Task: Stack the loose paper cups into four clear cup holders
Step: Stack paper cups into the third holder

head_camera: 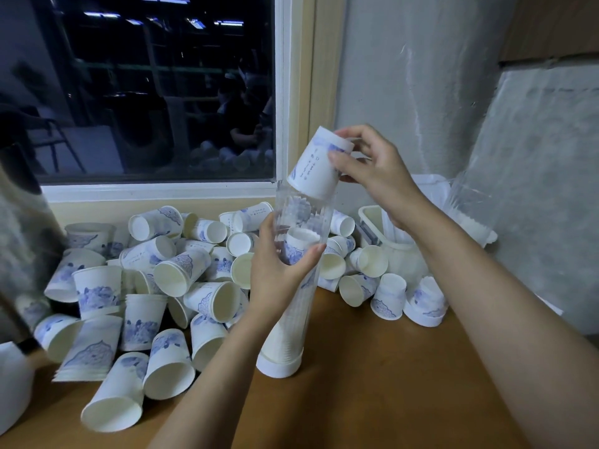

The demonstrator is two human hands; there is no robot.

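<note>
The left hand (275, 280) wraps its grip round the middle of a tall clear plastic cup holder tube (291, 218), fingers and thumb curled on its wall. The tube stands slightly tilted on the brown wooden counter (372, 390), on a white round base cap (278, 367). Inside it a nested stack of upside-down white paper cups (287, 332) rises about to the left hand. The right hand (372, 170) pinches a white paper cup with blue print (319, 163), held mouth down and tilted, its rim at the tube's open top. A heap of loose white-and-blue paper cups (162, 273) lies on the counter, left of and behind the tube. A second clear holder (466, 202) with white cups inside leans by the wall, right.
</note>
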